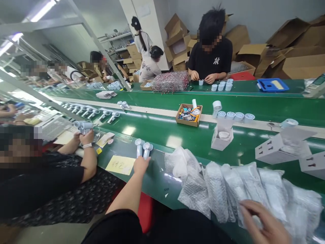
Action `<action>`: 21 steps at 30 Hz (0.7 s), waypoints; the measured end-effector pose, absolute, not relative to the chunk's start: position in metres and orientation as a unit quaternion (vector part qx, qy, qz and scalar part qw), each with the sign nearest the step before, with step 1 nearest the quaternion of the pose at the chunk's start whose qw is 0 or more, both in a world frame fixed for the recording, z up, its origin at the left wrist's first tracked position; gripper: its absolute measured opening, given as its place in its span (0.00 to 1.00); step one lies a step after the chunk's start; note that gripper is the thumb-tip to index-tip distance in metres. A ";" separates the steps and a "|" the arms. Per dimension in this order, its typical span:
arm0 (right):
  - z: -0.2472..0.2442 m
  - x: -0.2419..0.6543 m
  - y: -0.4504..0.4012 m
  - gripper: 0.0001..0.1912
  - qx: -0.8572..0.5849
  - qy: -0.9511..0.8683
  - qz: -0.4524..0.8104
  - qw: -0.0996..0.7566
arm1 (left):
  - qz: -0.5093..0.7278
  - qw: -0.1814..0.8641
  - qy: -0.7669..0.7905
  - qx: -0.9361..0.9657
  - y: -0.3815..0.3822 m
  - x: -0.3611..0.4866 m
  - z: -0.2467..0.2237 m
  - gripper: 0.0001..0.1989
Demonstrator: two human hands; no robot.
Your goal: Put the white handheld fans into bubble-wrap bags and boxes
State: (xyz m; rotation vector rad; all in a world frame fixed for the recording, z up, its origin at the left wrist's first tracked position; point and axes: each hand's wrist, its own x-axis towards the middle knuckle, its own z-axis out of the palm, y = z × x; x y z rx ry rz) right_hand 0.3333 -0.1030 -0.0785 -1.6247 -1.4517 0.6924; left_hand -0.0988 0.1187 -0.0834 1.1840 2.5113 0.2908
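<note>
My left hand (142, 165) is closed around the handles of two pale blue handheld fans (142, 148), their round heads up, at the edge of the green table. On the right, my right hand (266, 222) hovers at or just over a row of fans in bubble wrap (236, 184). Its thumb and forefinger are curved with a gap between them, and a pale patch shows in that gap. Whether it touches the wrap, I cannot tell. Loose bubble wrap bags (182, 164) lie between my two hands.
A yellow paper (120, 165) lies left of my left hand. On the green conveyor stand white boxes (276, 149) and a small carton of parts (189, 115). A co-worker (86, 144) at left holds fans; another person (210, 57) works opposite. Several fans (93, 113) line the belt.
</note>
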 end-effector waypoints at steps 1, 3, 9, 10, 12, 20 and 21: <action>-0.067 0.304 -0.093 0.08 -0.603 -0.605 0.321 0.410 | 0.102 0.195 0.885 0.411 0.124 -0.104 -0.087 0.17; -0.051 0.251 -0.076 0.07 -0.566 -0.589 0.421 0.394 | 0.115 0.236 0.874 0.409 0.128 -0.108 -0.091 0.14; -0.049 0.144 -0.025 0.24 -0.503 -0.181 0.730 0.427 | 0.253 0.475 0.722 0.434 0.053 -0.064 -0.078 0.24; -0.050 0.134 -0.015 0.28 -0.468 -0.131 0.748 0.452 | 0.270 0.562 0.657 0.424 0.038 -0.056 -0.076 0.25; -0.053 0.122 0.001 0.29 -0.431 -0.069 0.739 0.512 | 0.266 0.664 0.559 0.420 0.025 -0.047 -0.078 0.27; -0.048 0.145 -0.017 0.23 -0.514 -0.066 0.688 0.508 | 0.240 0.494 0.601 0.580 0.150 -0.070 -0.130 0.11; -0.047 0.145 -0.024 0.23 -0.507 -0.075 0.700 0.497 | 0.230 0.502 0.582 0.598 0.157 -0.071 -0.132 0.09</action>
